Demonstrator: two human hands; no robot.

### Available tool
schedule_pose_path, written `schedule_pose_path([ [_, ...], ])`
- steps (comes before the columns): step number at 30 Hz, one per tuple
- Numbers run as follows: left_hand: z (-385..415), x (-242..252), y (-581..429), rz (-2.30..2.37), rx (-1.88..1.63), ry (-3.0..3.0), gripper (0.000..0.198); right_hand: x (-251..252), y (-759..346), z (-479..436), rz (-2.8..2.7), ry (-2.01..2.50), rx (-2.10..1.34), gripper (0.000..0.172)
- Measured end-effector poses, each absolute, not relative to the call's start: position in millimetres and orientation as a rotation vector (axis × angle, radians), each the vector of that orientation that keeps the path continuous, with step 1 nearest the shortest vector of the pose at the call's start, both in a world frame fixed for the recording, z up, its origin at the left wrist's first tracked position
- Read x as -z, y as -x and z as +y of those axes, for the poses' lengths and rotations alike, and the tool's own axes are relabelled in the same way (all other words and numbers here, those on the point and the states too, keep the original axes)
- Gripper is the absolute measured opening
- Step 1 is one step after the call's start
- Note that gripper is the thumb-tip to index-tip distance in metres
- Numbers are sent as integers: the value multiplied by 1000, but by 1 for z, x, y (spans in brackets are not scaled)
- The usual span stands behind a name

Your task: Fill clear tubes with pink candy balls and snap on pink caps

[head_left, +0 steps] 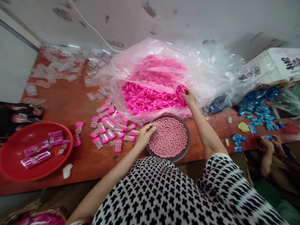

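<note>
My left hand point(144, 135) is closed round a small clear container point(156, 128), holding it over the left rim of a round bowl point(185, 149) filled with small pink balls point(170, 137). My right hand point(188, 97) reaches into a big clear plastic bag point(211, 72) and pinches at the heap of pink caps point(150, 98) inside it. Just left of the bowl lie several filled containers with pink caps point(110, 129) on the brown table point(67, 103).
A red basin point(14, 153) at the left holds pink packets. Empty clear containers point(61, 67) litter the table's far left. At the right sit blue caps point(257, 106), a cardboard box point(278, 64) and another person's hands point(269, 143).
</note>
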State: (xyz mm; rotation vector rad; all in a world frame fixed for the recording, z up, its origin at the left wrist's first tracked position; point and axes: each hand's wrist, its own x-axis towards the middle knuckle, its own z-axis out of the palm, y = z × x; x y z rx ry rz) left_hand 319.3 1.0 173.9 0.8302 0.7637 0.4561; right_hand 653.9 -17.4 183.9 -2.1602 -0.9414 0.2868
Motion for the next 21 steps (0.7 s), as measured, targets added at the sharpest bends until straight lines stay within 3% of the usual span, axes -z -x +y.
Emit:
schedule_pose_path([
  [8, -6, -187, -343, 632, -575, -764, 45, -221, -509, -85, -1443, 1922, -436, 25],
  [16, -21, -193, -323, 607, -546, -1044, 37, -221, -473, -113, -817, 1522, -1225, 35],
  [18, -24, -194, -319, 626, -539, -1119, 38, -223, -479, -116, -790, 1556, -1216, 39],
  [21, -26, -191, -316, 660, -540, -1223, 37, -231, -484, -117, -961, 1675, -927, 44],
])
